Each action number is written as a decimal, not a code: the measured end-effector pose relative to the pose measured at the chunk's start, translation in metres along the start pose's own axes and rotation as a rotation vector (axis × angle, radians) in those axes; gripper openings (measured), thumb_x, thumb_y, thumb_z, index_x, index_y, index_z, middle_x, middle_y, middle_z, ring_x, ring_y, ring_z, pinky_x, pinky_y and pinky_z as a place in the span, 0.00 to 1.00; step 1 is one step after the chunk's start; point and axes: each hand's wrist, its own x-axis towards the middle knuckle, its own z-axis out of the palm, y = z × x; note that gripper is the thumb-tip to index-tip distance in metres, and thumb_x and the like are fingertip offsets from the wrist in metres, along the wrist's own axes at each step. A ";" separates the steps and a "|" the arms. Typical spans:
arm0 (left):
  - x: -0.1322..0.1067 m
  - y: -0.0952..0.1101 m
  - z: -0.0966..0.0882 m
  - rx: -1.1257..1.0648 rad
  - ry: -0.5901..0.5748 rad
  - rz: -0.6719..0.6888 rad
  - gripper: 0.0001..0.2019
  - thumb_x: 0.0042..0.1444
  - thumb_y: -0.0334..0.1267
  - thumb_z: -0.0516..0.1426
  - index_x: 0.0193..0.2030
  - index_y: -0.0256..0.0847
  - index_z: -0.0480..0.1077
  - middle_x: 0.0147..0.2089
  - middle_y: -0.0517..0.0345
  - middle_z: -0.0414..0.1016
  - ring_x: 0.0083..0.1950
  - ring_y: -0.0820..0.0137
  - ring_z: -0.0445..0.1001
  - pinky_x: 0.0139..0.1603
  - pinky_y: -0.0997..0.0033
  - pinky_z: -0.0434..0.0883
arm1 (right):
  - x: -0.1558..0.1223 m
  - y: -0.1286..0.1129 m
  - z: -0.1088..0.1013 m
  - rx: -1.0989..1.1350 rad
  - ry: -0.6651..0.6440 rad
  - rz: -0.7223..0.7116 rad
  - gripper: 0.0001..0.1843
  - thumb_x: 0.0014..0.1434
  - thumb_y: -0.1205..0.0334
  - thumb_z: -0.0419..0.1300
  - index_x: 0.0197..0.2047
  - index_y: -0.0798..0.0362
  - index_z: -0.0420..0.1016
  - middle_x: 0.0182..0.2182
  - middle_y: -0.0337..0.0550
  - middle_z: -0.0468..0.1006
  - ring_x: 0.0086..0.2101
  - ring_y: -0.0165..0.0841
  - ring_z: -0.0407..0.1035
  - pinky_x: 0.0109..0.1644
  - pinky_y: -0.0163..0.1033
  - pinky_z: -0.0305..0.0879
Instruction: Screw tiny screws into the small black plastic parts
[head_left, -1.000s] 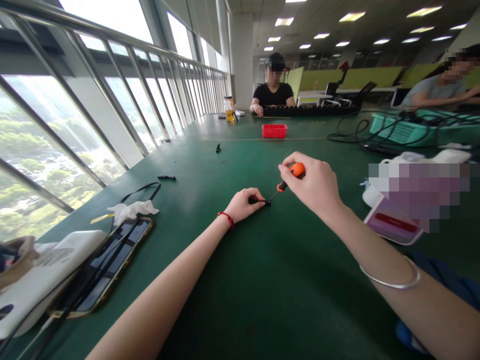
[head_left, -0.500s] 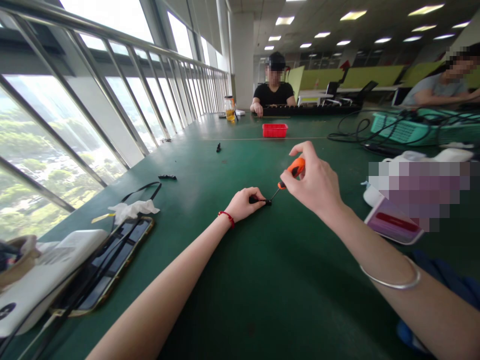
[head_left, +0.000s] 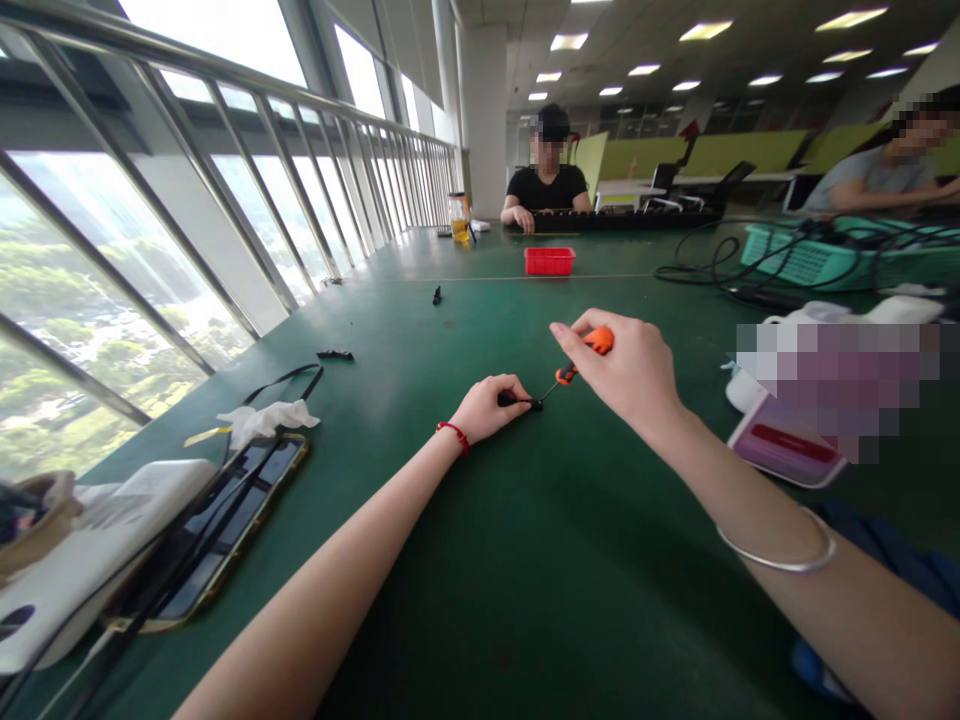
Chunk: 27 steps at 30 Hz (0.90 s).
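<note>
My left hand (head_left: 489,406) is closed on a small black part (head_left: 525,403) pressed against the green table (head_left: 525,560). My right hand (head_left: 626,370) grips an orange-handled screwdriver (head_left: 589,350) whose thin tip points down-left into the black part. A red cord is tied round my left wrist and a silver bangle sits on my right forearm.
A phone (head_left: 217,525), a white cloth (head_left: 266,418) and black straps lie at the left. Small black pieces (head_left: 334,354) sit further up the table, with a red tray (head_left: 549,261) beyond. Cables and a teal basket (head_left: 817,255) are at the right. Two people sit at the far end.
My right hand has shifted its fingers on the screwdriver handle, lifting a little and coming back down. My left hand and the black part have stayed put.
</note>
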 end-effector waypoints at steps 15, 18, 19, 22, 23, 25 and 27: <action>0.000 0.000 0.000 -0.004 -0.007 -0.013 0.04 0.50 0.34 0.57 0.29 0.36 0.70 0.33 0.56 0.75 0.36 0.70 0.72 0.41 0.72 0.69 | 0.000 -0.001 -0.001 0.005 0.034 -0.034 0.15 0.51 0.54 0.54 0.42 0.50 0.67 0.23 0.37 0.71 0.23 0.33 0.63 0.26 0.34 0.49; 0.000 0.000 0.000 -0.004 -0.006 -0.007 0.04 0.50 0.34 0.57 0.29 0.36 0.70 0.33 0.56 0.75 0.36 0.70 0.72 0.41 0.71 0.69 | 0.001 0.000 -0.002 -0.041 0.025 -0.013 0.16 0.51 0.50 0.55 0.40 0.50 0.67 0.23 0.38 0.71 0.23 0.33 0.63 0.25 0.35 0.48; 0.000 0.000 0.000 -0.003 -0.006 -0.002 0.04 0.51 0.35 0.57 0.29 0.36 0.70 0.33 0.56 0.75 0.36 0.70 0.72 0.41 0.71 0.69 | 0.001 0.000 -0.002 -0.058 0.018 -0.004 0.15 0.53 0.48 0.53 0.36 0.50 0.69 0.22 0.39 0.71 0.23 0.33 0.63 0.25 0.35 0.47; 0.000 -0.001 0.000 -0.002 -0.007 0.003 0.04 0.51 0.35 0.57 0.29 0.36 0.70 0.34 0.56 0.75 0.36 0.70 0.72 0.41 0.71 0.69 | 0.002 0.002 -0.001 -0.054 -0.001 -0.006 0.16 0.56 0.47 0.50 0.30 0.49 0.69 0.21 0.38 0.70 0.23 0.33 0.64 0.26 0.35 0.48; 0.000 -0.001 0.000 -0.002 -0.006 -0.001 0.04 0.51 0.35 0.57 0.29 0.36 0.70 0.34 0.56 0.75 0.36 0.70 0.72 0.41 0.71 0.69 | 0.002 0.002 -0.001 -0.041 -0.002 -0.012 0.14 0.55 0.49 0.51 0.32 0.49 0.69 0.21 0.38 0.70 0.23 0.33 0.64 0.26 0.35 0.49; 0.000 -0.001 0.000 0.001 -0.005 -0.009 0.04 0.50 0.35 0.57 0.29 0.36 0.70 0.34 0.56 0.75 0.37 0.70 0.72 0.41 0.71 0.69 | 0.002 0.001 -0.001 -0.022 0.002 -0.020 0.14 0.52 0.53 0.54 0.41 0.49 0.67 0.22 0.36 0.70 0.23 0.32 0.63 0.26 0.35 0.50; 0.000 -0.001 0.000 0.006 -0.005 -0.011 0.04 0.51 0.35 0.57 0.29 0.36 0.70 0.34 0.56 0.75 0.37 0.70 0.72 0.41 0.71 0.69 | 0.001 0.000 -0.002 -0.023 -0.002 -0.018 0.19 0.49 0.53 0.56 0.44 0.50 0.65 0.22 0.36 0.70 0.22 0.32 0.63 0.26 0.35 0.50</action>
